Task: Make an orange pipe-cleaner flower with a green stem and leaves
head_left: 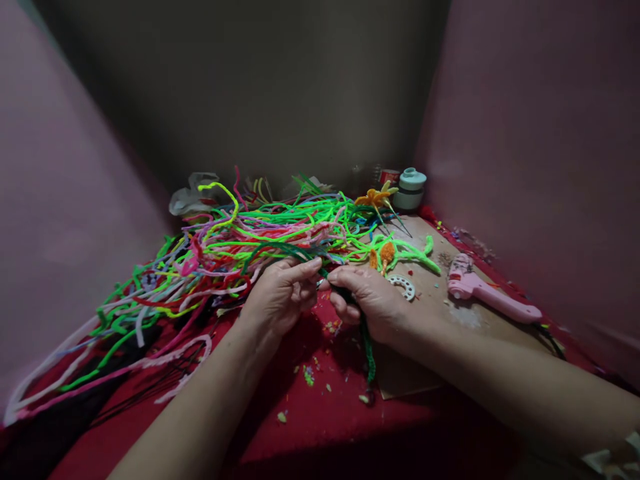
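Observation:
Both hands meet over the front of the table, gripping dark green pipe cleaners [369,353]. My left hand [283,293] pinches them between thumb and forefinger, and strands stick out beyond its fingertips toward the back left. Close beside it, my right hand [367,300] is closed around the same green stems, whose fuzzy lower end hangs below the palm. How many stems are held I cannot tell. Just behind the hands spreads a big tangled heap of coloured pipe cleaners [280,230], mostly green, pink, red and yellow.
A pink glue gun [493,297] lies on a brown board [425,253] at the right. Near it are a white ring with holes [403,287] and orange pipe-cleaner flowers [375,198]. A pale blue-lidded jar [411,189] stands behind. Scraps dot the red cloth [310,427].

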A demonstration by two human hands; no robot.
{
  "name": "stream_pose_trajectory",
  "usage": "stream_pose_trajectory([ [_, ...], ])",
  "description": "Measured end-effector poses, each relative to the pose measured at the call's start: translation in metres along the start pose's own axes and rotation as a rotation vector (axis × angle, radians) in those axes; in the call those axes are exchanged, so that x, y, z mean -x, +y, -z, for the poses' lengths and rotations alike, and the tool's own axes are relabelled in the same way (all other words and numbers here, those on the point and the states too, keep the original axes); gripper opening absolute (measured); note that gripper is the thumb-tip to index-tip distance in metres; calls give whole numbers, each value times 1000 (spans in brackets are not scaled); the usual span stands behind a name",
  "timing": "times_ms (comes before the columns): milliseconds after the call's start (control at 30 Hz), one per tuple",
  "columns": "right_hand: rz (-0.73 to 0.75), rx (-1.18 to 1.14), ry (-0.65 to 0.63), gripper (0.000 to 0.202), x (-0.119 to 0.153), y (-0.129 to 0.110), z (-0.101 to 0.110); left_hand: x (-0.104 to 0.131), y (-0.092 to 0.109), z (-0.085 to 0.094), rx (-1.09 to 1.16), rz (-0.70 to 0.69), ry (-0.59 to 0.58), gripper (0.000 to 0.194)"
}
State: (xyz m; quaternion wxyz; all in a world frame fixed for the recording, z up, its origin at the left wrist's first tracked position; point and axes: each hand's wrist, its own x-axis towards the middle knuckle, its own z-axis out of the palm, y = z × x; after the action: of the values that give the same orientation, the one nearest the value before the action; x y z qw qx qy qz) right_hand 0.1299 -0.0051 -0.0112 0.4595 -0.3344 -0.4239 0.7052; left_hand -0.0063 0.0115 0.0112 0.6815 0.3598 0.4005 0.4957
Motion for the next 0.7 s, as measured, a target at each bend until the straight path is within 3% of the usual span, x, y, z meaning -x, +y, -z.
stream_pose_trajectory([
  [133, -11, -32, 42, 14, 1, -3, 0, 3, -1, 1, -13, -77, -38, 20],
  [233, -12, -50, 37, 13, -1, -3, 2, 6, 1, 3, -234, -161, -62, 18],
  [300, 2, -53, 17, 14, -3, -2, 4, 7, 3, 4, -476, -273, -99, 25],
  [433, -20, -50, -15, 13, -2, -3, 7, 4, 5, 9, -852, -579, -105, 19],
  [700, -12, -46, -127, 14, 3, -9, 11, 4, 9, 15, -1004, -963, -67, 14],
])
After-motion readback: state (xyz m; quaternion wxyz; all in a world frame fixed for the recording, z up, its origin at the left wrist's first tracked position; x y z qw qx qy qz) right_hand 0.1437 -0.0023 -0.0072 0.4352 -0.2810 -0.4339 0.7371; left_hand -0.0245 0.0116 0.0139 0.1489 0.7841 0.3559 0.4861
